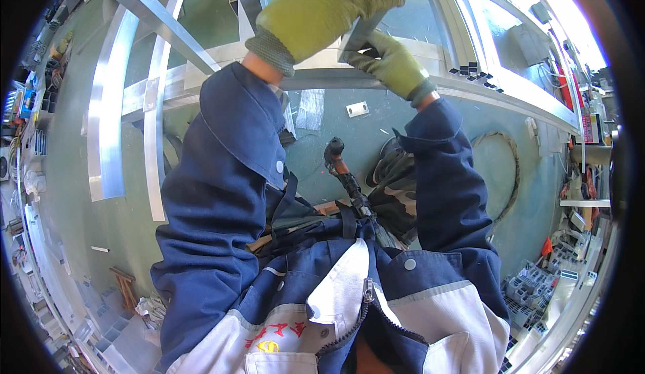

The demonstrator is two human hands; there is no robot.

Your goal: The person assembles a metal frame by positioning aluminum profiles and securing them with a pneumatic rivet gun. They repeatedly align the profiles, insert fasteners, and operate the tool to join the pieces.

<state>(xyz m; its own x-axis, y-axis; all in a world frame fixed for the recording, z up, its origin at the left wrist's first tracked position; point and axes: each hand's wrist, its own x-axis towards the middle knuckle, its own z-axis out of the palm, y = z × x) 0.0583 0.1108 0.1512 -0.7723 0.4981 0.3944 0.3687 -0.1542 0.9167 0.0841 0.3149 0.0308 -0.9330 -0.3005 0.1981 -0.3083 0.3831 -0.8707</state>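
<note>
Both of my hands wear yellow-green knit gloves. At the top of the view my left hand (312, 15) is closed around the upper part of a grey metal profile (358, 33), thumb along it; a dark item at its fingers is partly cut off by the picture edge. Lower and to the right, my right hand (393, 68) grips the lower end of that same tilted profile, fingers curled around it. The profile's end is just above a long pale metal rail (322, 77) that crosses in front of me. Several small dark-ended profile pieces (476, 75) lie on the rail's right part.
Long aluminium bars (153, 18) lean across the rail at left. A black and orange tool (346, 176) hangs at my waist. On the green floor lie a small white plate (357, 109) and a curved hose (514, 172). Stacked profile offcuts (537, 287) sit at lower right.
</note>
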